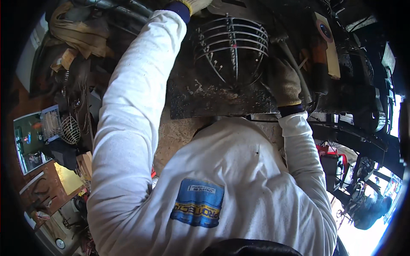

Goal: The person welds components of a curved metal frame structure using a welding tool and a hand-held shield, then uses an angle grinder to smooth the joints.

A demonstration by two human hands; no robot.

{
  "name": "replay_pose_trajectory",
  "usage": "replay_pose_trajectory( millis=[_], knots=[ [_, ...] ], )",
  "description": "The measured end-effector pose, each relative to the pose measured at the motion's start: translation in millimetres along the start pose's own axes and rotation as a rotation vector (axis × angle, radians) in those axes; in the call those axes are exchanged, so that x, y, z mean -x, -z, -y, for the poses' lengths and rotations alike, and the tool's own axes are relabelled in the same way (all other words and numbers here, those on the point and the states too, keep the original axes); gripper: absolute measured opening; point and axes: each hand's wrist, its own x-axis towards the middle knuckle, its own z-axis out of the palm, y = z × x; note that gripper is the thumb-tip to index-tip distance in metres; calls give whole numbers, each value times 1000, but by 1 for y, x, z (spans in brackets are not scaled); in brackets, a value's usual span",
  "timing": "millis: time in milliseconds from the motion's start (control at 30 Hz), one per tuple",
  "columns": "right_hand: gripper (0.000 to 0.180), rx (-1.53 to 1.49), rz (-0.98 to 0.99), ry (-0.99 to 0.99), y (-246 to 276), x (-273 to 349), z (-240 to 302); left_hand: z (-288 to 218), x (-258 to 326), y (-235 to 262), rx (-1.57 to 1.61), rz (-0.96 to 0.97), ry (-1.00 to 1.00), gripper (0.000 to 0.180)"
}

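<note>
A cage-like metal grille (232,47) of curved bars, like a helmet face guard, lies on a dark, scuffed workbench plate (213,96). My left hand (197,4), in a pale knit glove, is up beyond the grille's upper left; the top edge of the picture cuts off its fingers. Beside the grille's right side rests my gloved right hand (285,83), low on the plate. Dark shadow hides its fingers, so I cannot make out whether they grip the grille. Just right of that hand, a hammer (294,64) lies with its head toward the far side.
A tan cloth (81,32) is bunched at the far left. Below it hang a wire basket-shaped grille (71,129) and a framed picture or mirror (30,141). At the right lies a wooden strip (329,51) with a round disc, beside dark tools and cables.
</note>
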Motion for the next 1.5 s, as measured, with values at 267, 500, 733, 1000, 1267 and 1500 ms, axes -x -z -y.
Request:
replay_pose_trajectory(
  millis=[267, 500, 733, 1000, 1267, 1500],
  knots=[
    [27, 108, -34, -50, 3, 3, 4, 103, 103, -35, 90, -356, -568, 23],
    [28, 162, 40, -4, 1, -9, 16, 120, 165, -101, -113, -424, -454, 20],
    [24, 239, 149, -73, 9, -17, 27, 113, 162, -111, -343, -407, -425, 18],
    [24, 249, 152, -70, 4, -17, 26, 109, 163, -113, -372, -391, -408, 18],
    [30, 67, 25, 23, 23, -7, 11, 111, 171, -111, -312, -428, -333, 17],
    [35, -35, 49, -169, 37, 15, -4, 115, 196, -112, -170, -457, -331, 21]
  ],
)
